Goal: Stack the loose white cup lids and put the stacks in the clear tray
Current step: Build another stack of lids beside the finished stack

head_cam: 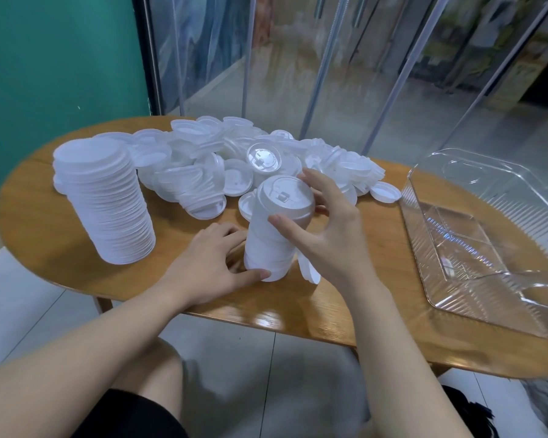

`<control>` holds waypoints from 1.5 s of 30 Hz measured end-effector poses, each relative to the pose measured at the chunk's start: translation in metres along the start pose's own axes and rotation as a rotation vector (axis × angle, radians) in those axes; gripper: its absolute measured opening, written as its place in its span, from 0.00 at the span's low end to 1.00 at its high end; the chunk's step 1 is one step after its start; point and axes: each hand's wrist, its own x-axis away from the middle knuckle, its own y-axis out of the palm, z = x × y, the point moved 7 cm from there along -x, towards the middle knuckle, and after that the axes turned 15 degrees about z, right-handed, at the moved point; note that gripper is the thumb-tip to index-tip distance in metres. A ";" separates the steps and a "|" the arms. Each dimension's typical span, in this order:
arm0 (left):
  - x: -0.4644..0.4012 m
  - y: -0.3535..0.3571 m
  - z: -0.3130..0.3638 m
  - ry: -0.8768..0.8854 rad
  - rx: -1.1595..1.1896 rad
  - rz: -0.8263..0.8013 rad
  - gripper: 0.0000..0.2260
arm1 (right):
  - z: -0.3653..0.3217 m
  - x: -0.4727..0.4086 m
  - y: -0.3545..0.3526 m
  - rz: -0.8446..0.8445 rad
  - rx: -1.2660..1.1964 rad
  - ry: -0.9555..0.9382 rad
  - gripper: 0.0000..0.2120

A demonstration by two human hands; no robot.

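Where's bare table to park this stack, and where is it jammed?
Bare wooden table lies between the tall finished stack and the left hand, and along the near edge before the clear tray. The tray floor holds nothing. The loose lid pile crowds the far side.

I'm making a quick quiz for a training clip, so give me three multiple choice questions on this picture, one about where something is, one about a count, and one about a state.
1. Where is the clear tray?
A. on the table's right part
B. on the floor
C. on the tall stack

2. How many lid stacks are inside the tray?
A. two
B. none
C. five

3. What is the right hand doing?
A. hanging idle
B. lifting the tray
C. gripping the top of the stack being built

Answers: 1 A, it sits on the wood right of the loose lids. 2 B, only its clear floor and divider show. 3 C, fingers curl round the stack's upper lids while the left hand holds its base.
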 end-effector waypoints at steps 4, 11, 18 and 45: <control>0.000 0.000 0.001 0.006 0.009 0.004 0.31 | 0.010 -0.001 -0.009 0.038 -0.040 0.013 0.40; 0.000 -0.001 0.000 -0.003 0.032 0.006 0.30 | 0.066 0.014 -0.022 -0.226 0.208 0.024 0.35; 0.001 -0.001 0.001 -0.004 0.021 0.008 0.30 | 0.079 0.032 -0.013 -0.376 0.214 0.064 0.35; 0.001 -0.001 0.000 -0.001 0.034 0.005 0.30 | 0.031 -0.008 -0.059 0.149 -0.062 0.157 0.36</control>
